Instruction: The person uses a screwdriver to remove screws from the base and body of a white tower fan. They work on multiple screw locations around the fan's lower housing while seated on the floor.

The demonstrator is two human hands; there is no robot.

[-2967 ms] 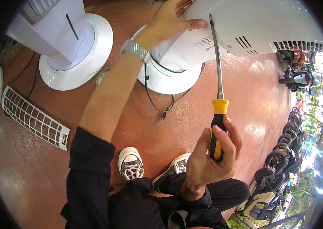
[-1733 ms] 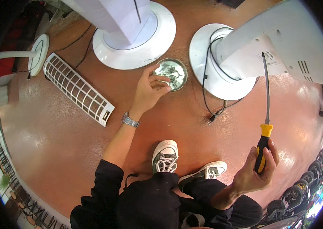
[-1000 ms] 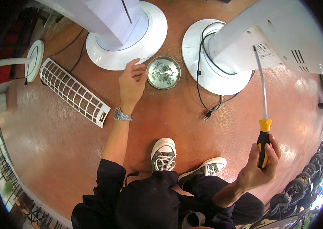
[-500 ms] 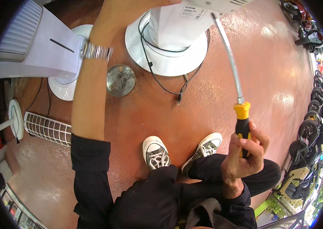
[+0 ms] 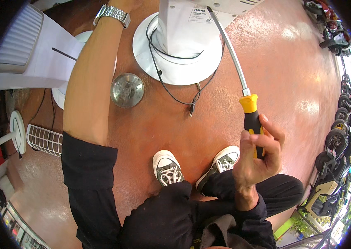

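My right hand (image 5: 260,155) grips a screwdriver (image 5: 251,118) by its black and yellow handle. Its long metal shaft slants up and left, and the tip meets, or nearly meets, the white housing of a tower fan (image 5: 181,31) near a printed label. Whether the tip sits in a screw cannot be made out. The fan stands on a round white base, a black power cord draped around it. My left arm, with a silver watch, stretches up to the top edge beside the fan. Only the back part of my left hand (image 5: 126,3) shows; its fingers are cut off.
A round metal dish (image 5: 127,90) with small parts rests on the reddish floor. Leftward are a second white tower fan (image 5: 38,62), a white grille (image 5: 45,138) and a white round-based stand (image 5: 18,132). The cord's plug (image 5: 192,110) lies before the fan. Motorbikes (image 5: 335,141) line the right.
My right hand and the screwdriver have shifted up and left. My left hand has drawn up and away from the fan's top, mostly out of the picture.
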